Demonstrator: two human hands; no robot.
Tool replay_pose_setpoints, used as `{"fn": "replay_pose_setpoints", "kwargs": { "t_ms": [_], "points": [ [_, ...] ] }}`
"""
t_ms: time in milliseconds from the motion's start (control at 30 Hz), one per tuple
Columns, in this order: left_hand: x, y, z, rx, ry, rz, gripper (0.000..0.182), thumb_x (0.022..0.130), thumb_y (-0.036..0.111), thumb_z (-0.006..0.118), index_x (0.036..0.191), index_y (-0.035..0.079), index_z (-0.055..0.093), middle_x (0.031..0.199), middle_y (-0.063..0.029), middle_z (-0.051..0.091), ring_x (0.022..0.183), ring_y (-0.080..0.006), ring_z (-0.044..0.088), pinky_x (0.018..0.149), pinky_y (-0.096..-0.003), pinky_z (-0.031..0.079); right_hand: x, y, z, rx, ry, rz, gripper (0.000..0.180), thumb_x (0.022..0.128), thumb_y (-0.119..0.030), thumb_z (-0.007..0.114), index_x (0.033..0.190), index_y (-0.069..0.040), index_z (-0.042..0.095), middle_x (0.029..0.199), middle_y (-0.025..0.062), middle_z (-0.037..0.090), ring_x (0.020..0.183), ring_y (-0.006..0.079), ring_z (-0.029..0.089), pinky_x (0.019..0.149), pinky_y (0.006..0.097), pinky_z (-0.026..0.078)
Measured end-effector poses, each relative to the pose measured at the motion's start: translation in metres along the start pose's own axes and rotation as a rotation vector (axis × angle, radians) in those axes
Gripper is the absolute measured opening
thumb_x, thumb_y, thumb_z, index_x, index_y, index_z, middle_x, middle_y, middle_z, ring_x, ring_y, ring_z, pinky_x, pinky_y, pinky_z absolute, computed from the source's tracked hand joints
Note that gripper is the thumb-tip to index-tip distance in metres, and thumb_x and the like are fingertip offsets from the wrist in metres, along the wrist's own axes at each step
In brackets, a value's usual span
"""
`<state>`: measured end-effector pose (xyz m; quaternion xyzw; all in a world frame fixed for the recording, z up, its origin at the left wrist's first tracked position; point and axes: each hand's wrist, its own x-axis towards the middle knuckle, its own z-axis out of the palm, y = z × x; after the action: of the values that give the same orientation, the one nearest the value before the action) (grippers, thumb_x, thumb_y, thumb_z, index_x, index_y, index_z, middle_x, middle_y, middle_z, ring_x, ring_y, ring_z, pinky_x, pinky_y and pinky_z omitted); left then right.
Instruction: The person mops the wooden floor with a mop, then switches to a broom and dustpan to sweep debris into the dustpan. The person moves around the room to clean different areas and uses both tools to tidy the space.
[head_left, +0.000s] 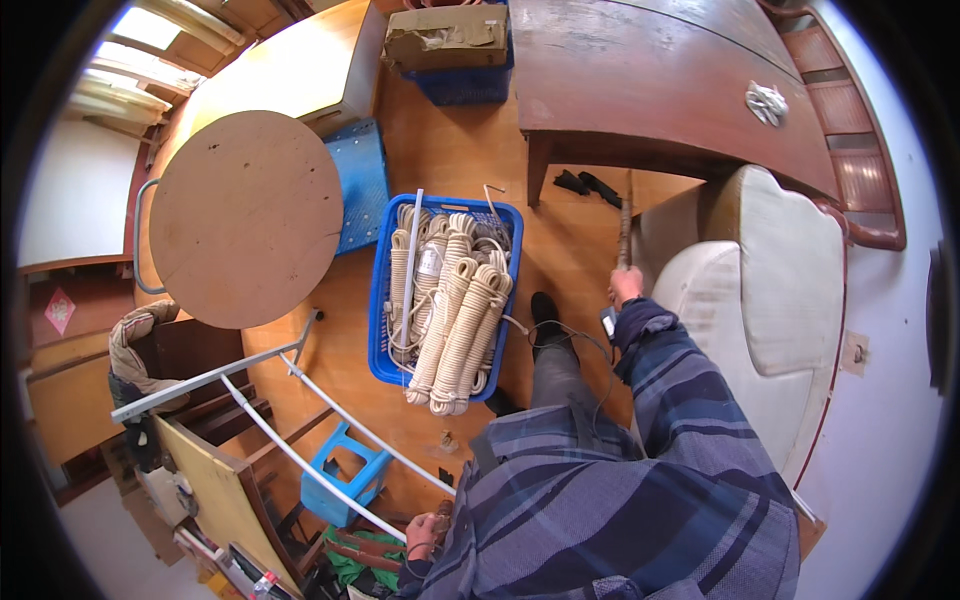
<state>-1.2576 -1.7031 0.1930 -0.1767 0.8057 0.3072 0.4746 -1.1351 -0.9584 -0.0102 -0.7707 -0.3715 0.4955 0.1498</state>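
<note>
My right hand (626, 285) is closed around a slim brown stick (625, 225) that points away from me, beside the armchair. At the bottom, my left hand (424, 534) curls around a brown wooden piece (444, 511), partly hidden by my plaid sleeve. Just ahead of my feet stands a blue plastic basket (381, 300) filled with coiled bundles of cream rope (444, 330). A white rod (411, 277) leans among the bundles. From a small device (608, 322) at my right wrist, a thin cable (570, 330) loops down.
A round board (247, 217) stands by a blue perforated panel (361, 187). White tubular framing (322, 465) slants over a blue stool (346, 472). A cream armchair (787, 270) flanks my right. Beyond are a reddish table (637, 82) with white gloves (766, 103), and a cardboard box (446, 37).
</note>
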Motion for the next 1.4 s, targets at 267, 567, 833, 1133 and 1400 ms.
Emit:
{"fn": "replay_pose_setpoints", "kwargs": {
  "t_ms": [267,567,833,1133,1400],
  "points": [
    [-0.058,0.082,0.049,0.055,0.065,-0.103,0.038,0.097,0.029,0.068,0.117,-0.003,0.068,0.101,-0.0078,0.076,0.084,-0.0135,0.070,0.064,-0.0259,0.052,0.136,-0.056,0.018,-0.250,-0.183,0.052,0.019,0.094,-0.022,0.059,0.102,-0.006,0.060,0.077,0.0198,0.063,0.061,0.0336,0.058,0.052,0.0440,0.042],
    [-0.041,0.144,0.060,0.091,-0.022,-0.081,0.036,0.098,0.027,0.067,0.117,-0.003,0.068,0.101,-0.0073,0.074,0.083,-0.0124,0.067,0.068,-0.0264,0.052,-0.008,0.030,0.002,-0.865,-0.102,-0.295,0.032,0.088,-0.014,0.059,0.118,-0.004,0.065,0.102,0.0305,0.070,0.105,0.0502,0.065,0.085,0.0572,0.054],
    [0.012,0.195,0.059,0.071,-0.080,-0.040,0.033,0.099,0.024,0.065,0.118,-0.003,0.067,0.100,-0.0071,0.074,0.083,-0.0122,0.067,0.069,-0.0265,0.052,-0.092,0.008,-0.023,-0.003,-0.226,0.160,0.029,0.089,-0.009,0.057,0.117,-0.003,0.062,0.067,0.0106,0.060,0.048,0.0212,0.056,0.043,0.0379,0.043],
    [-0.030,0.203,0.064,0.035,0.032,-0.131,0.030,0.099,0.026,0.064,0.110,-0.002,0.068,0.093,-0.0080,0.074,0.075,-0.0124,0.068,0.061,-0.0248,0.051,0.165,-0.047,0.039,0.035,0.030,-0.180,0.012,0.100,-0.020,0.053,0.095,-0.011,0.058,0.066,0.0046,0.056,0.046,0.0190,0.053,0.036,0.0344,0.036],
    [-0.074,0.185,0.083,0.084,0.080,-0.314,0.031,0.098,0.029,0.064,0.111,0.001,0.069,0.090,-0.0060,0.077,0.077,-0.0125,0.070,0.064,-0.0252,0.049,0.254,-0.124,0.037,-0.247,-0.280,-0.052,0.028,0.099,-0.030,0.056,0.086,-0.006,0.062,0.057,0.0096,0.057,0.040,0.0237,0.052,0.041,0.0396,0.042]
  ]
}}
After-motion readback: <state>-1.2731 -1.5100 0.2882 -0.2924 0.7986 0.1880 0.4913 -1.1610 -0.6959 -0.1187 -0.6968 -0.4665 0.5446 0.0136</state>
